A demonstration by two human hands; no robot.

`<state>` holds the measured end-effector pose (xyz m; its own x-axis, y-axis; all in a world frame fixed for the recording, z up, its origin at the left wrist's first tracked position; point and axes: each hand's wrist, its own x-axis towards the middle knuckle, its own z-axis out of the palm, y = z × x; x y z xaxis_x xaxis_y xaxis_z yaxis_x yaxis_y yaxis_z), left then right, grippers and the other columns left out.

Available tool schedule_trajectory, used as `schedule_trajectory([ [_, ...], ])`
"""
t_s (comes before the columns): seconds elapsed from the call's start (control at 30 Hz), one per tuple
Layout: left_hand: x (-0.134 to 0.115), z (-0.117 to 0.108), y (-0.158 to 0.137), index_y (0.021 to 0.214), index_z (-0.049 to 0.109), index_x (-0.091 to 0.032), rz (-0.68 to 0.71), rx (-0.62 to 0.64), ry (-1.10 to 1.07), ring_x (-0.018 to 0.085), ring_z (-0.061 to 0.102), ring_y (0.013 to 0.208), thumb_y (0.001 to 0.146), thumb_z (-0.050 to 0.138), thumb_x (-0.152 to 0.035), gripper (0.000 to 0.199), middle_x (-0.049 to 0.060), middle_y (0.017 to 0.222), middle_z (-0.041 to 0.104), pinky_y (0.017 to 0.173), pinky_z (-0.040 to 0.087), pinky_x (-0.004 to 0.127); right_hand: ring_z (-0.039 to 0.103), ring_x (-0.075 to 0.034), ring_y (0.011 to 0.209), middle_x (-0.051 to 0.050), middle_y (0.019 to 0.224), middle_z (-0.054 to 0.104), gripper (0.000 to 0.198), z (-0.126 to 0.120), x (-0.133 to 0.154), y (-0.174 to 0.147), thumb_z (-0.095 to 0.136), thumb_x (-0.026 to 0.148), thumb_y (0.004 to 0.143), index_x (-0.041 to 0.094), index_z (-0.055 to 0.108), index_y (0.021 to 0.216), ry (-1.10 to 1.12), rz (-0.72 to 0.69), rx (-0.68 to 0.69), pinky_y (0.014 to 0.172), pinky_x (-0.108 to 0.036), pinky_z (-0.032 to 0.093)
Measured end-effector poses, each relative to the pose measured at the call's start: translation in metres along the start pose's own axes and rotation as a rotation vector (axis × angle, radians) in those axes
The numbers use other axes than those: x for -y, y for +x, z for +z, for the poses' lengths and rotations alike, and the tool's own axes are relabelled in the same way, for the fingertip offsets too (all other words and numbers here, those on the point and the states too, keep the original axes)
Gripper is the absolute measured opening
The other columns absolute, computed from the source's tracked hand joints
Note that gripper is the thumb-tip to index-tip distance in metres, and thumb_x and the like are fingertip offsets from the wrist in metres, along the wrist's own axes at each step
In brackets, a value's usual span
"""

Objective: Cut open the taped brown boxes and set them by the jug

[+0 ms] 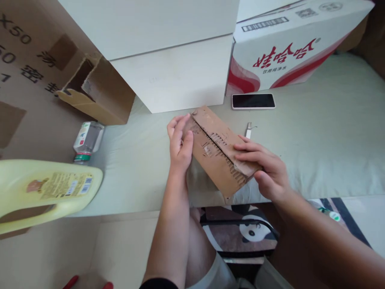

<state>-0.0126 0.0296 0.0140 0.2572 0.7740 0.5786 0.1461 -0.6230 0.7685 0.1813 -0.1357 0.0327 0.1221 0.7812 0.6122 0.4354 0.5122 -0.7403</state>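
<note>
A small brown cardboard box (210, 160) is tilted at the front edge of the cloth-covered surface, with a dark seam and torn, scuffed patches along its upper face. Wrapped around its far left end is my left hand (180, 140), thumb on the near side. My right hand (264, 164) grips the right end, fingers lying over the top and thumb at the edge. Just beyond my right fingertips lies a small white box-cutter-like tool (248, 130); its exact kind is unclear. A phone (253, 101) with a dark screen lies further back.
White boxes (180, 76) stand behind, beside a red-and-white carton (276, 60). At left are an open cardboard box (105, 92), a clear bottle (89, 138) on its side and a yellow jug (60, 186). The pale green cloth (325, 152) covers the surface.
</note>
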Motion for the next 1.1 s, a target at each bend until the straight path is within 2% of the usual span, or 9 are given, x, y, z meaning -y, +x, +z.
schedule_trajectory([
  [0.2,-0.004,0.001,-0.002,0.107,0.082,-0.029,-0.033,0.083,0.026,0.03,0.049,0.142,0.094,0.055,-0.068,0.049,0.009,0.139,0.047,0.126,0.037,0.051,0.071,-0.032,0.122,-0.009,0.122,0.077,0.02,-0.001,0.0,0.0,0.066,0.031,0.092,0.029,0.078,0.108,-0.089,0.054,0.016,0.118,-0.063,0.047],
  [0.4,-0.005,0.002,-0.003,0.104,0.084,-0.026,-0.015,0.066,0.026,0.029,0.053,0.137,0.098,0.054,-0.057,0.044,0.01,0.134,0.05,0.124,0.04,0.05,0.07,-0.03,0.117,-0.008,0.119,0.075,0.035,-0.005,0.013,0.007,0.06,0.012,0.085,0.03,0.079,0.109,-0.319,-0.076,0.118,0.114,-0.062,0.05],
  [0.5,-0.004,0.003,-0.002,0.104,0.084,-0.025,-0.023,0.08,0.026,0.029,0.053,0.137,0.097,0.055,-0.054,0.041,0.01,0.134,0.05,0.124,0.041,0.05,0.068,-0.032,0.119,-0.009,0.122,0.074,0.04,-0.007,0.023,0.012,0.059,0.012,0.085,0.03,0.079,0.115,-0.414,-0.044,0.202,0.112,-0.062,0.052],
  [0.6,-0.004,0.005,-0.001,0.104,0.083,-0.025,-0.027,0.071,0.024,0.029,0.052,0.136,0.097,0.055,-0.055,0.042,0.01,0.133,0.051,0.124,0.04,0.05,0.071,-0.03,0.114,-0.01,0.117,0.075,0.034,-0.008,0.033,0.017,0.061,0.016,0.089,0.028,0.073,0.119,-0.426,0.044,0.193,0.098,-0.053,0.061],
  [0.67,-0.004,0.005,-0.001,0.103,0.084,-0.025,-0.029,0.062,0.031,0.029,0.052,0.136,0.097,0.055,-0.055,0.042,0.01,0.132,0.051,0.125,0.039,0.051,0.074,-0.026,0.097,-0.01,0.111,0.075,0.022,-0.007,0.038,0.018,0.065,0.021,0.089,0.026,0.068,0.11,-0.414,0.118,0.161,0.08,-0.044,0.065],
  [0.73,-0.005,0.006,-0.001,0.103,0.084,-0.025,-0.033,0.057,0.04,0.029,0.052,0.136,0.097,0.055,-0.055,0.042,0.01,0.132,0.051,0.125,0.038,0.052,0.074,-0.025,0.088,-0.011,0.111,0.074,0.01,-0.006,0.043,0.017,0.068,0.026,0.089,0.025,0.062,0.096,-0.431,0.165,0.147,0.07,-0.041,0.064],
  [0.8,-0.005,0.006,-0.001,0.103,0.083,-0.026,-0.036,0.058,0.039,0.029,0.052,0.136,0.097,0.055,-0.055,0.041,0.01,0.132,0.051,0.125,0.038,0.052,0.074,-0.028,0.096,-0.012,0.113,0.073,0.011,-0.005,0.046,0.016,0.069,0.029,0.089,0.025,0.059,0.088,-0.466,0.129,0.157,0.078,-0.047,0.064],
  [0.93,-0.005,0.005,-0.002,0.103,0.083,-0.026,-0.043,0.056,0.022,0.029,0.052,0.136,0.097,0.057,-0.05,0.036,0.009,0.132,0.05,0.124,0.04,0.051,0.068,-0.034,0.119,-0.01,0.112,0.075,0.002,-0.001,0.044,0.013,0.068,0.025,0.091,0.026,0.066,0.09,-0.512,0.014,0.171,0.104,-0.06,0.057],
  [1.1,-0.006,0.005,-0.003,0.099,0.084,-0.026,-0.031,0.028,-0.014,0.028,0.054,0.134,0.095,0.057,-0.038,0.03,0.009,0.13,0.052,0.123,0.041,0.05,0.071,-0.03,0.115,-0.007,0.114,0.076,0.01,-0.002,0.037,0.011,0.068,0.022,0.092,0.029,0.074,0.096,-0.457,-0.002,0.23,0.115,-0.061,0.051],
])
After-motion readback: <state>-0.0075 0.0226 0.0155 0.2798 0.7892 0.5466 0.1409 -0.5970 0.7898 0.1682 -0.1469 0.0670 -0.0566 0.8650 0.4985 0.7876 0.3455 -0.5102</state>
